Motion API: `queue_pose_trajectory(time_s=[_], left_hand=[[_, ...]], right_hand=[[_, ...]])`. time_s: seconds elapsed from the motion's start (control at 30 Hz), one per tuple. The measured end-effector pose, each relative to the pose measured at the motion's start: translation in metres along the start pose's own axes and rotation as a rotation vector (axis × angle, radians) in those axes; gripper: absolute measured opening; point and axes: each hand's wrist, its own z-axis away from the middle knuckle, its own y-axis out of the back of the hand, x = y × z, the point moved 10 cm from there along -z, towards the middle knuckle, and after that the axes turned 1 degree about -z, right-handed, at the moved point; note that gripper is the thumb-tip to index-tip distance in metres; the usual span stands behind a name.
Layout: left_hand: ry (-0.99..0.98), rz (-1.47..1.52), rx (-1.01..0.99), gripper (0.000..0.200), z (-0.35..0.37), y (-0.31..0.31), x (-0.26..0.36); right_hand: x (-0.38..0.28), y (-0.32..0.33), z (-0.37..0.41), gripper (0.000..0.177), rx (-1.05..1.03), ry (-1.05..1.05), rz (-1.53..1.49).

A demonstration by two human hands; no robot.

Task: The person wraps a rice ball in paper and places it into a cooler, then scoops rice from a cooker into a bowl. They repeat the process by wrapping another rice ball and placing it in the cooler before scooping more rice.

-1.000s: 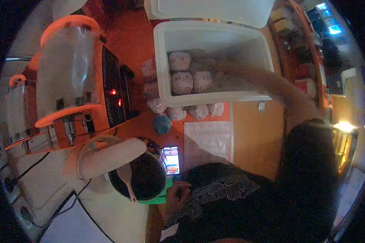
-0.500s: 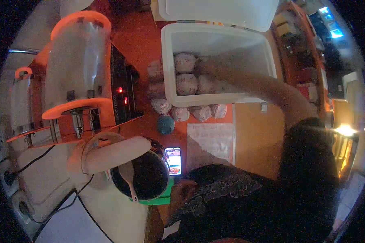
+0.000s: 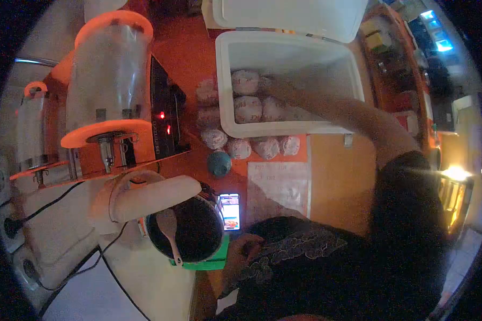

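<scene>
My right arm stretches into an open white box [image 3: 226, 85], where my right hand [image 3: 277, 90] is dim and blurred beside paper-wrapped round items [image 3: 245, 82]. What its fingers hold, if anything, cannot be made out. Low in the view, my left hand [image 3: 246, 248] rests against dark patterned clothing, just below a lit phone [image 3: 230, 213]; its fingers are too unclear to read. Several more wrapped items [image 3: 240, 148] sit in front of the box, with a teal round item [image 3: 219, 163] near them. A printed paper sheet [image 3: 278, 184] lies below these.
A dark pot [image 3: 198, 235] with a pale spoon [image 3: 167, 227] stands on something green [image 3: 214, 262]. A pale rounded appliance part [image 3: 155, 199] overhangs it. Clear cylinders with orange rims [image 3: 110, 75] stand at left, beside a black unit with red lights [image 3: 163, 115]. A lamp glows at right.
The view has shifted slightly. My right arm is still in the box, and its forearm has moved a little. My left hand stays in about the same place.
</scene>
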Motion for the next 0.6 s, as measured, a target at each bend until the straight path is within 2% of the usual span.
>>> queue_pose_trajectory(time_s=[0.03,0.13,0.17,0.23,0.27,0.33,0.37,0.43,0.57,0.6], left_hand=[[-0.064,-0.08,0.021,0.018,0.0,0.002,0.006],[-0.154,-0.092,0.044,0.018,0.004,0.004,-0.025],[-0.151,-0.093,0.046,0.018,0.004,0.003,-0.015],[0.024,-0.057,0.033,0.017,0.002,0.001,-0.006],[0.028,-0.062,0.031,0.017,0.002,0.003,-0.013],[0.133,0.413,-0.106,0.017,0.0,-0.006,-0.039],[0.134,0.404,-0.107,0.017,0.0,-0.006,-0.033],[0.157,0.077,0.054,0.017,0.003,0.004,-0.021],[0.184,0.05,0.09,0.016,0.006,0.002,-0.018],[0.055,-0.065,0.097,0.015,0.003,0.003,-0.008]], right_hand=[[-0.023,-0.007,0.027,0.06,-0.034,0.039,-0.036],[-0.083,-0.028,0.083,0.063,-0.146,0.159,-0.128],[-0.081,-0.03,0.079,0.063,-0.149,0.159,-0.13],[-0.059,-0.021,0.057,0.064,-0.026,0.053,-0.064],[-0.046,-0.016,0.047,0.065,0.036,0.0,-0.034],[-0.03,-0.001,0.037,0.068,0.166,-0.104,0.024],[-0.028,0.001,0.034,0.067,0.163,-0.111,0.034],[-0.025,0.003,0.029,0.065,0.112,-0.077,0.029],[-0.043,-0.003,0.053,0.061,-0.037,0.052,-0.061],[-0.047,-0.005,0.057,0.061,-0.051,0.075,-0.082]])
